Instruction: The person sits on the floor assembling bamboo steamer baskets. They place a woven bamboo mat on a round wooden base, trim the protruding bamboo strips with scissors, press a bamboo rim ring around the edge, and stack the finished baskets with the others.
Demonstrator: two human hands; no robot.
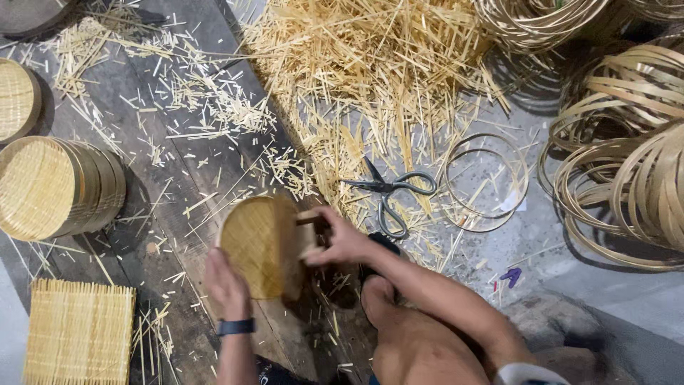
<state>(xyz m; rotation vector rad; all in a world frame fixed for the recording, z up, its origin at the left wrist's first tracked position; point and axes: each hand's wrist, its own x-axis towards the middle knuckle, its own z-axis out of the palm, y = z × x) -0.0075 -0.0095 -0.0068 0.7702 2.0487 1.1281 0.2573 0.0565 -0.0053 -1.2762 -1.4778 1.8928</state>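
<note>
On the dark wood plank [178,164], the left hand [226,285] and right hand [340,241] both hold tight a round woven bamboo tray [260,246].

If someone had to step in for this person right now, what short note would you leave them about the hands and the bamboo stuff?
Left hand grips the near edge of a round woven bamboo disc, held on edge over the dark plank.
Right hand presses a small wooden block against the disc's far side.
Scissors lie idle among the trimmings.
Done: a stack of finished discs at left.
Left: square woven mats and bamboo hoops.
</note>
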